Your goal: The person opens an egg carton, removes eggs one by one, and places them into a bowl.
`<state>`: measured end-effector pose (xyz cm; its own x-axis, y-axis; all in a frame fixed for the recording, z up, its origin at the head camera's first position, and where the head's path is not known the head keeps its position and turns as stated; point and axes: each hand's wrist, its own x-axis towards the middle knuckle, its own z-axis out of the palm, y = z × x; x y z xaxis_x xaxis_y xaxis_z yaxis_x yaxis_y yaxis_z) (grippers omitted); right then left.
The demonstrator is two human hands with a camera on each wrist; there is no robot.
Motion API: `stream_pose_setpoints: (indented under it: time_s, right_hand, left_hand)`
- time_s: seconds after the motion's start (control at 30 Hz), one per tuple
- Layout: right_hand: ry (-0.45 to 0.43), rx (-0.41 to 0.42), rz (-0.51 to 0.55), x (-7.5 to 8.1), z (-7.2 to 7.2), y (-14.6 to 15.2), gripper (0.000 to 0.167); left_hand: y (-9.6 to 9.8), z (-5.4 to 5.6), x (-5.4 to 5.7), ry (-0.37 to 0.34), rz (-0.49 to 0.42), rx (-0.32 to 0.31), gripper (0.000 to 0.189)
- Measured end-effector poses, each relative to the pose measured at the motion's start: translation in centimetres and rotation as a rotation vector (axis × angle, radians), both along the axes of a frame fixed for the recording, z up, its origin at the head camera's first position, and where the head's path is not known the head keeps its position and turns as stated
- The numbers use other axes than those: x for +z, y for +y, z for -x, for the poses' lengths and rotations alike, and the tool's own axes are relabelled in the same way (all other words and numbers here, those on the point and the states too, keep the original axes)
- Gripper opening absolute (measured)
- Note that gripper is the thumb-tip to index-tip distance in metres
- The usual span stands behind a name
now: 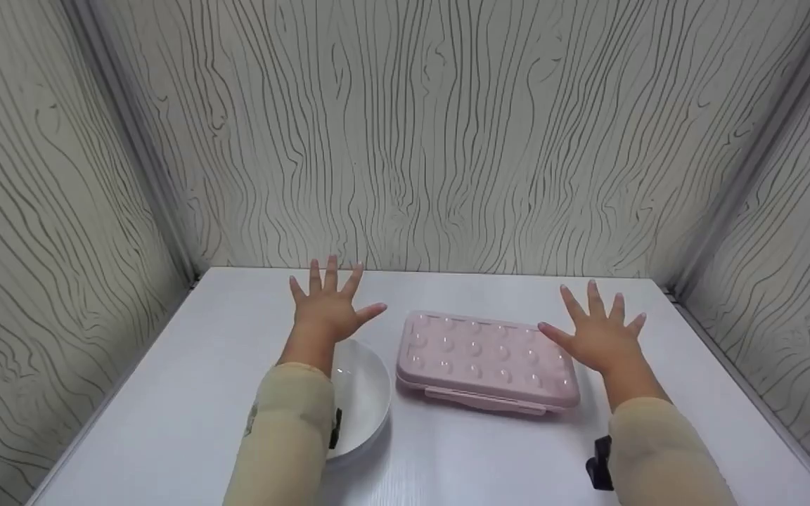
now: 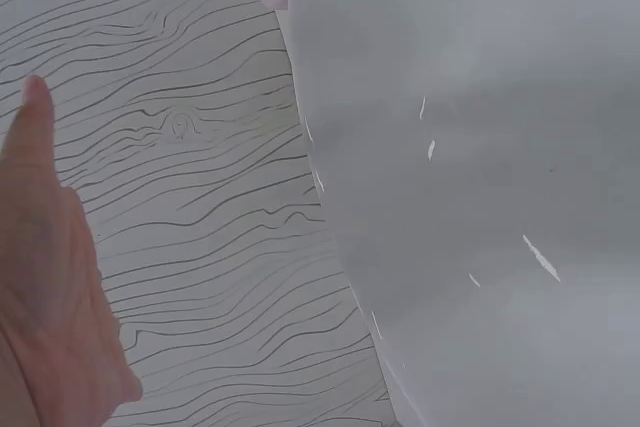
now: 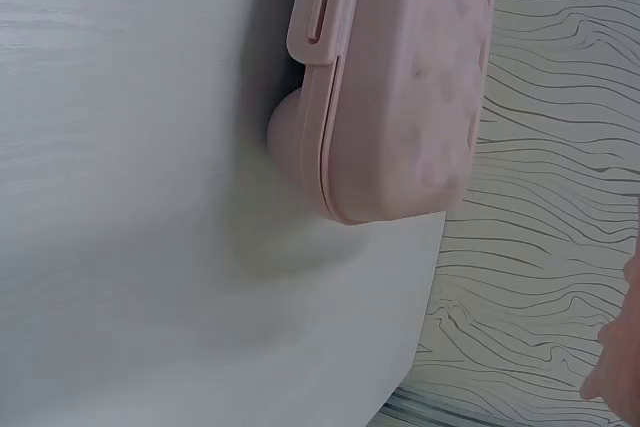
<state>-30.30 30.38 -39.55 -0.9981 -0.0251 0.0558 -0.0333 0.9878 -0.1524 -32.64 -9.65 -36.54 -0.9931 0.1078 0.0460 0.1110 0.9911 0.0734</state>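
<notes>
Now left hand [image 1: 326, 313], right hand [image 1: 602, 341] splay empty; between them, pink case [image 1: 482, 358] looks light, stiff, best held by its ends.

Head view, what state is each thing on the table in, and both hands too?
Pink box: lid closed, lying flat; whether its front latch is snapped home, I cannot tell.
White bowl: upright, partly hidden by the left sleeve; nothing lies in the part of its inside that shows.
Left hand: spread wide, holding nothing.
Right hand: spread wide, holding nothing.
</notes>
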Motion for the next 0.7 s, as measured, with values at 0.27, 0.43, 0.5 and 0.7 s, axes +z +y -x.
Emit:
stream_pose_setpoints:
  time_s: [0.27, 0.43, 0.5, 0.7]
  right_hand:
    - [-0.002, 0.018, -0.020, -0.6, -0.1, -1.3, 0.094]
    - [0.016, 0.059, -0.019, -1.4, -0.5, -2.7, 0.095]
    - [0.026, 0.079, -0.023, -1.8, -0.6, -3.2, 0.094]
    - [0.000, 0.148, -0.021, -2.7, -1.1, -4.3, 0.093]
  left_hand:
    - [2.7, -0.2, -0.9, -0.026, -0.011, -0.051, 0.087]
    - [5.1, -0.8, -1.6, -0.027, -0.025, -0.124, 0.088]
    - [6.1, -1.1, -1.9, -0.030, -0.024, -0.155, 0.088]
    - [9.0, -2.0, -2.9, 0.009, -0.011, -0.228, 0.089]
